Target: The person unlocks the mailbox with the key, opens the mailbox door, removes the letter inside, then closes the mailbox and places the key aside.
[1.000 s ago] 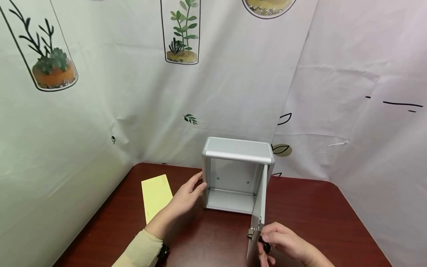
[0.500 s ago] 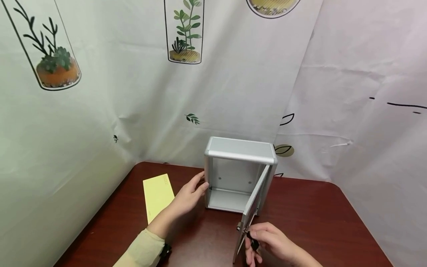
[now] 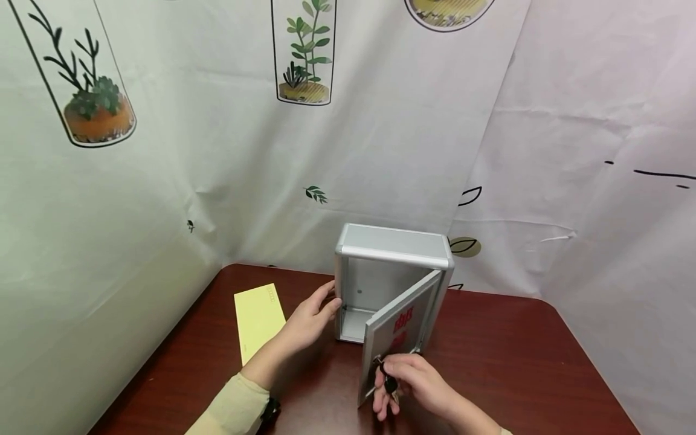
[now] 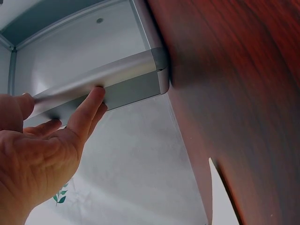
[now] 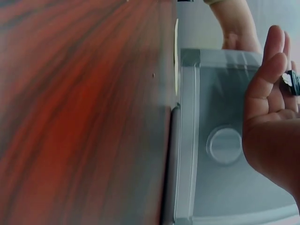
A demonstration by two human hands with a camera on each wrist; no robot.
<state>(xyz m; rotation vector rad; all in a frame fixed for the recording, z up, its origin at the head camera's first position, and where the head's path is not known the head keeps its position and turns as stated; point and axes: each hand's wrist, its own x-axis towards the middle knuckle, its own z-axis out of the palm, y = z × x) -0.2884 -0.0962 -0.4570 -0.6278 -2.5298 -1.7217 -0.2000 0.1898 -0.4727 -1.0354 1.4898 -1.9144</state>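
Note:
A silver-grey metal box (image 3: 394, 241) stands on the table, its front door (image 3: 402, 326) partly open on right-side hinges. Red lettering marks the door's outer face. My left hand (image 3: 304, 320) rests against the box's left side, the fingers fairly straight on the side wall and the thumb by the front edge; the left wrist view shows the fingers (image 4: 84, 115) touching the metal frame. At the door's free edge, my right hand (image 3: 410, 377) pinches a black-headed key (image 3: 388, 382) at the lock. The right wrist view shows the key's black part (image 5: 293, 83) near the fingers.
A yellow envelope (image 3: 260, 323) lies flat on the dark red table (image 3: 500, 350), left of the box and beside the left forearm. A white printed cloth (image 3: 380, 151) hangs behind and along both sides. A round disc (image 5: 225, 146) shows on the door's face.
My right hand has moved left with the key, swinging the door from wide open to partly open, so it covers more of the box's inside. The left hand stays at the box's side.

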